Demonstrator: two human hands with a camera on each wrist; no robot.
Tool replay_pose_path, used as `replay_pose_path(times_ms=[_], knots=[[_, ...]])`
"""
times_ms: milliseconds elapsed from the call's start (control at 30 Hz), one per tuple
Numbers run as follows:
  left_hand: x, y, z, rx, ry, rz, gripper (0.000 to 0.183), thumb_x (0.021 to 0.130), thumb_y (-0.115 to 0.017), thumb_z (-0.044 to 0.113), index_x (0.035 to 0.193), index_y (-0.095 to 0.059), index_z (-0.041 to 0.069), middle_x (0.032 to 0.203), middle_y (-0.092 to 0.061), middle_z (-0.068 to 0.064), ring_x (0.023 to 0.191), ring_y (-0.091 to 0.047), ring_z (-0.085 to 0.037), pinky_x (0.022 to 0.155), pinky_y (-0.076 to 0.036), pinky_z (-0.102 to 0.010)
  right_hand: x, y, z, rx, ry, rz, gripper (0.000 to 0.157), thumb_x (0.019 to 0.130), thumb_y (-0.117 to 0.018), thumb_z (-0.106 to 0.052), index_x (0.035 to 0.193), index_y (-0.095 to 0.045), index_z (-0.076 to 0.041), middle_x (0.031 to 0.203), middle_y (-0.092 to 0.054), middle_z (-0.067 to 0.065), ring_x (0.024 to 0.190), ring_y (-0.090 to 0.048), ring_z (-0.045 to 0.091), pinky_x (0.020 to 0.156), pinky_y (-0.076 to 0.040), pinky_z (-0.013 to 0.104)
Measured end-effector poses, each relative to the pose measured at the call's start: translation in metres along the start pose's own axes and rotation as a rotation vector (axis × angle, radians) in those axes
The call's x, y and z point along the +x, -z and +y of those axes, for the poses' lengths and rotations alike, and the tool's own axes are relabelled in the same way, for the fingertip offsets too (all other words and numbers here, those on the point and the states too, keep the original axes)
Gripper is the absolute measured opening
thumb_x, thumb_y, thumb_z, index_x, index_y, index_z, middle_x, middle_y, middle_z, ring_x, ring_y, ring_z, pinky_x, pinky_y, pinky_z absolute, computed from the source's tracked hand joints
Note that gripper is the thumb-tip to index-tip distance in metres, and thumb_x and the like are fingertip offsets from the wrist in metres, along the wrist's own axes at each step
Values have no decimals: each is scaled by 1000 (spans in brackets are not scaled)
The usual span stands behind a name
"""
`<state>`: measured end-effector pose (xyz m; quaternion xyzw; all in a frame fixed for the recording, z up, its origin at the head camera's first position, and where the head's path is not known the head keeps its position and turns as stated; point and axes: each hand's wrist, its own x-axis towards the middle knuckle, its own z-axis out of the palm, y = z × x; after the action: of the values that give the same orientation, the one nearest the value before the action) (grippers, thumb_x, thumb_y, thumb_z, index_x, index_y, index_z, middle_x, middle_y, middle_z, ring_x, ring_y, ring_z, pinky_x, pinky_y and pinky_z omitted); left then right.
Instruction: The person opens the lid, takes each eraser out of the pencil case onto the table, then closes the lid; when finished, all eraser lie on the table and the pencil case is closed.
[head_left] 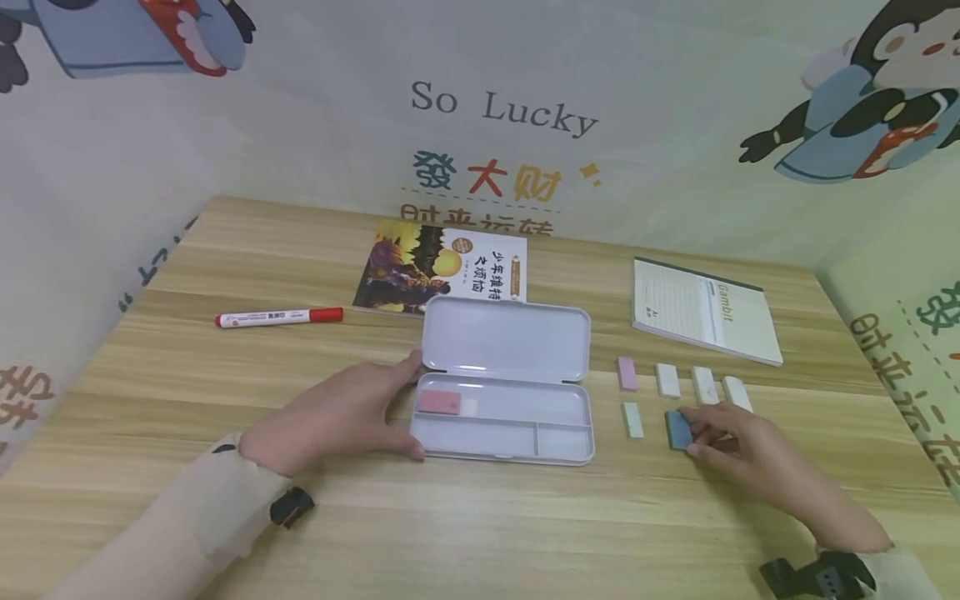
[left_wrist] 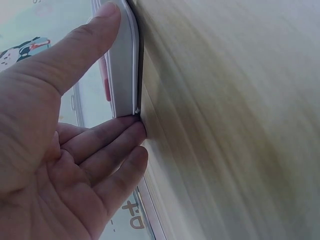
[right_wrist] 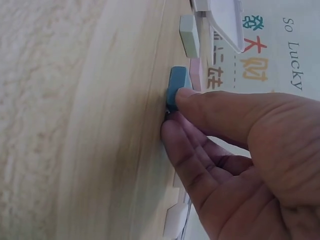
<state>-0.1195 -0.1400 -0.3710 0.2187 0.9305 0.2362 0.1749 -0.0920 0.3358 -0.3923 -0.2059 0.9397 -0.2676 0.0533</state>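
Observation:
An open white pencil case [head_left: 472,437] lies on the table with its lid tipped back. My left hand [head_left: 337,417] holds its left end, thumb at the front corner and fingers toward the back. In the upper compartment, a pink eraser [head_left: 439,402] sits at the left beside a small white eraser [head_left: 468,407]. To the right of the case, my right hand [head_left: 757,458] pinches a blue eraser [right_wrist: 177,82] between thumb and fingers, close to the tabletop. A pale green eraser [head_left: 633,420] and a lilac eraser [head_left: 627,374] stand between that hand and the case.
Behind the right hand are white erasers [head_left: 667,381] in a row, the rightmost partly covered by it. A notebook [head_left: 675,304] lies at the back right. An illustrated book [head_left: 405,267] is behind the case, and a red marker [head_left: 262,318] lies to the left.

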Motion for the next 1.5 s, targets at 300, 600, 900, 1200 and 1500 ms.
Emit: replay_pose_path(times_ms=[300,600,900,1200,1500], knots=[[-1,-1,-1,11,-4,6,118,76,-93,44,163,-28,-2,157,-54,-19,136,-62,-31,117,-49,-50,2,1,0,8,-25,-17,47,88,-77,4,130,-62,18,104,-71,14,88,-60,-11,74,-64,23],[0,-2,-3,11,-21,19,119,76,-93,44,164,-28,-2,156,-55,-19,132,-64,-28,116,-50,-50,14,11,-13,-63,85,74,42,85,-80,4,125,-68,11,99,-74,8,88,-64,-5,70,-64,25],[-1,0,-3,-20,0,3,119,76,-93,44,164,-27,0,159,-52,-18,136,-61,-28,119,-48,-50,66,-6,-78,-15,234,15,24,95,-72,-1,118,-73,2,109,-78,12,93,-75,22,83,-66,34],[0,-1,-2,-19,-7,8,119,75,-94,43,164,-28,0,158,-53,-19,135,-62,-29,119,-48,-50,120,-38,-129,-22,322,-183,28,102,-67,-15,127,-71,-2,115,-76,8,102,-72,16,92,-63,33],[1,-2,-3,-3,-31,24,119,75,-94,43,164,-27,0,154,-58,-18,131,-65,-27,116,-51,-49,150,-62,-160,-4,345,-344,33,104,-66,-20,134,-68,-6,125,-75,5,114,-70,15,104,-58,34]])
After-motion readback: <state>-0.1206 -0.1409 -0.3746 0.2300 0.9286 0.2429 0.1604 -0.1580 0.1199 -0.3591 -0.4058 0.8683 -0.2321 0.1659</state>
